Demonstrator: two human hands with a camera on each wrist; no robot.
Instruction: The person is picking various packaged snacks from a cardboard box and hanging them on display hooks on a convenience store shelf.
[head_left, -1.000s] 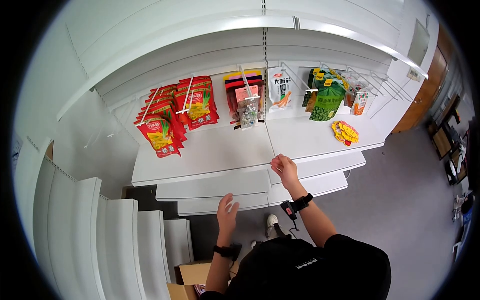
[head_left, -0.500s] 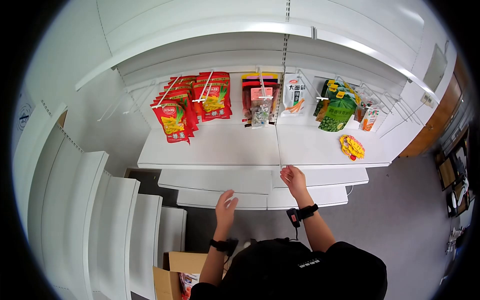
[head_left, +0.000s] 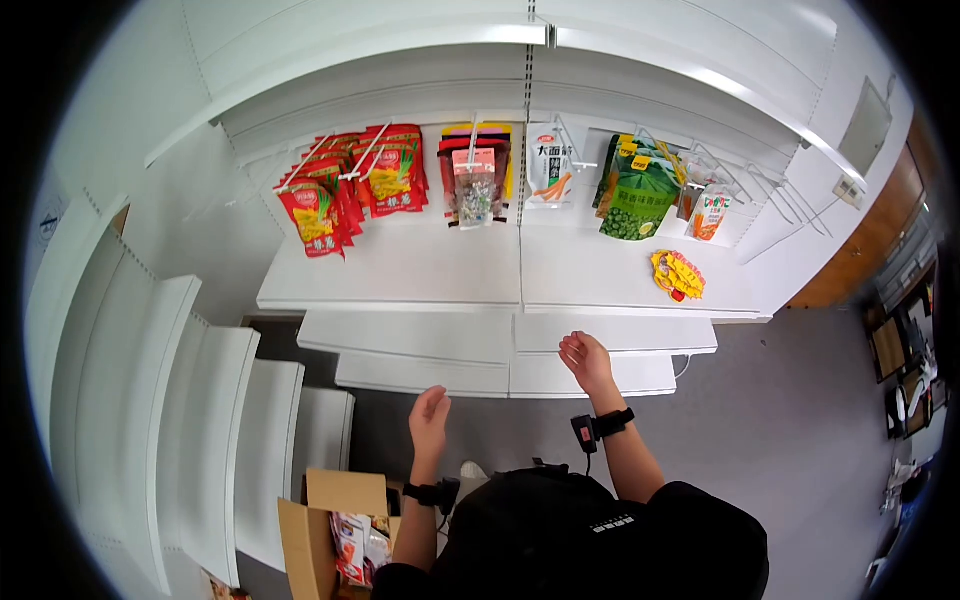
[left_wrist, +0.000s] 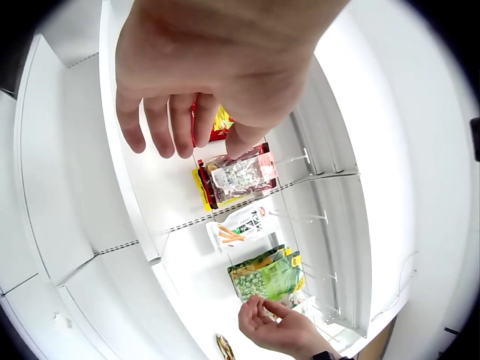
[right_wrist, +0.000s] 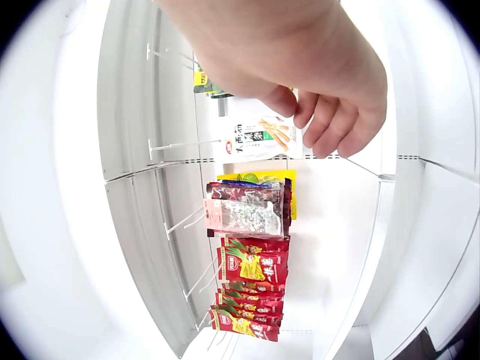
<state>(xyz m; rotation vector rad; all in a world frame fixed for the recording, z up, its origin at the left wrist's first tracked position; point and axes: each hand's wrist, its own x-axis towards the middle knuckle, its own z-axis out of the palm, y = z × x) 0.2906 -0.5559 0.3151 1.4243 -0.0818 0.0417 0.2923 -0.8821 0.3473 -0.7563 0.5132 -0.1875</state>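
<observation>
My left hand [head_left: 429,420] hovers in front of the lower shelves, fingers loosely bent and holding nothing. To its right my right hand [head_left: 588,362] hangs before the shelf edge, relaxed, with nothing in it. Beyond the hands, snack bags hang from hooks: red bags [head_left: 317,215] at the left, a clear-fronted pouch [head_left: 475,195] over darker bags, a white bag with orange sticks pictured [head_left: 549,172], and green pea-snack bags [head_left: 637,200]. A yellow bundle of small packets [head_left: 678,275] lies on the shelf [head_left: 400,270] at the right.
An open cardboard box [head_left: 305,545] with snack packs [head_left: 358,548] stands on the floor by my left forearm. Stepped white shelves [head_left: 215,400] line the left side. Bare wire hooks [head_left: 790,200] stick out at the far right; an upper shelf edge [head_left: 640,55] overhangs the bags.
My right hand has drawn back from over the shelf to in front of its edge. The left hand stays low, still holding nothing. The view has shifted, showing more of the box.
</observation>
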